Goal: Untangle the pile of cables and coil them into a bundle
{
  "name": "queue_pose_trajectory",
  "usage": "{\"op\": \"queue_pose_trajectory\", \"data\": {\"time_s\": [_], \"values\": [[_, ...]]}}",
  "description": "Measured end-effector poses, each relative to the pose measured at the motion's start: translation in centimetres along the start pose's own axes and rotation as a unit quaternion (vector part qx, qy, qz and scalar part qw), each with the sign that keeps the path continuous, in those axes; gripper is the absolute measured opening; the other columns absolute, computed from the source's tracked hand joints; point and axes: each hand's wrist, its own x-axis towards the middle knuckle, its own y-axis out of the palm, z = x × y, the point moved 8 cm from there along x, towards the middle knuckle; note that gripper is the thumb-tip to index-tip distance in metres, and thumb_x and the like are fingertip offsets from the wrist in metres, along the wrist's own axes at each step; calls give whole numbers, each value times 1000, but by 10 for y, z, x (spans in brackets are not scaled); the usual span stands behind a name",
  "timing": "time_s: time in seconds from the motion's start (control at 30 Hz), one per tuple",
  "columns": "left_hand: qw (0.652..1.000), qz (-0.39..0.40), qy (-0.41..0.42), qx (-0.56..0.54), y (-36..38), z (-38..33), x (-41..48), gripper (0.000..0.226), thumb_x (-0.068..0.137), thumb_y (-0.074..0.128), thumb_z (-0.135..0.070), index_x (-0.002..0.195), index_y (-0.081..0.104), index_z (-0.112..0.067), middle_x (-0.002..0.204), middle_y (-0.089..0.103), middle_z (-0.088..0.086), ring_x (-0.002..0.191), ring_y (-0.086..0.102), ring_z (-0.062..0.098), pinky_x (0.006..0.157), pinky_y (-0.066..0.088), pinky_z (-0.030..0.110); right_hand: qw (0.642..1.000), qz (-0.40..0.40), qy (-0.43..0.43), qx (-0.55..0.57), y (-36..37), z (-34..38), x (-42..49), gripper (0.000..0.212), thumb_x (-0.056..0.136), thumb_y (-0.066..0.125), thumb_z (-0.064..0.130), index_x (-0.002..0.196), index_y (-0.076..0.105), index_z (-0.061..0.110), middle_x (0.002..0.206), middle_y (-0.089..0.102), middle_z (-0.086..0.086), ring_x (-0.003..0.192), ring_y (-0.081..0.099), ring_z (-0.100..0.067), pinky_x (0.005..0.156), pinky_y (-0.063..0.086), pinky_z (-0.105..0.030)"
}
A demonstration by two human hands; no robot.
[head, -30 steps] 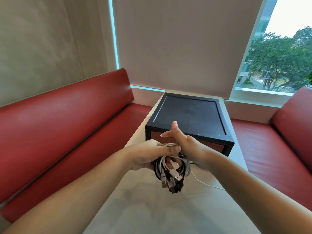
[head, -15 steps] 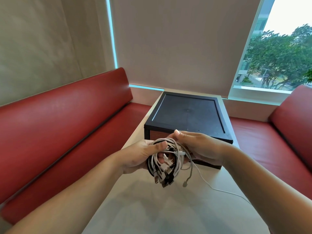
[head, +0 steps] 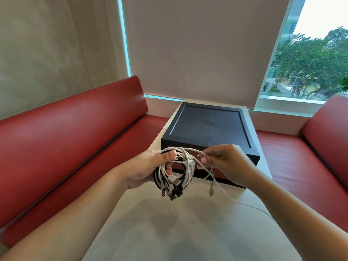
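Coiled bundle of white and black cables is held above the pale table. The left hand grips it, thumb clamped over the top, plugs hanging below. The right hand, just right of the coil, pinches 1 thin white loose cable that trails down-right across the table. Against 0.5 s ago, the right hand has drawn off the coil.

Showing no readable text, label, brand, number or sign anywhere; finding nothing legible on the cables or on the black box.
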Motion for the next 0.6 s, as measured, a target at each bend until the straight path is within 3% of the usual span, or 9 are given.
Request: {"op": "queue_pose_trajectory", "data": {"time_s": [0.1,0.17,0.23,0.33,0.47,0.6], "values": [[1000,-5,0,9,0,0,0,61,40,85,-71,64,60,-20,63,59,1,55,57,14,49,52,26,999,-10,11,45,0,-3,-1,4,87,68,21,88,72,21,79,73,5,75,70,-5,76,57,-24],[1000,-7,0,16,-1,-1,1,60,40,85,-72,62,63,-21,64,60,1,56,58,15,49,52,26,999,-6,18,32,-2,-2,-2,8,89,65,27,83,68,23,79,72,6,70,66,0,69,52,-16],[1000,-8,1,23,-2,-2,1,57,39,84,-73,60,66,-23,64,60,1,58,59,15,49,52,26,999,31,38,7,1,-2,-4,14,92,60,32,81,65,24,74,67,8,62,60,0,64,46,-14],[1000,-15,4,27,-5,-4,1,58,38,84,-73,60,67,-22,64,60,1,52,56,12,49,51,26,992,105,60,-22,9,-4,-7,19,96,55,30,79,61,24,65,61,8,57,51,-6,64,45,-22],[999,-23,11,28,-9,-8,0,58,38,84,-74,59,67,-22,64,59,1,51,55,12,49,51,26,981,169,99,6,16,-21,-15,24,99,51,23,80,63,15,63,61,5,61,55,-11,69,50,-32],[999,-19,14,23,-10,-9,-2,56,38,83,-74,58,67,-24,63,59,0,51,57,12,49,52,26,974,186,128,37,23,-39,-24,32,103,43,23,78,59,12,62,58,-4,55,53,-16,54,42,-26]]}}
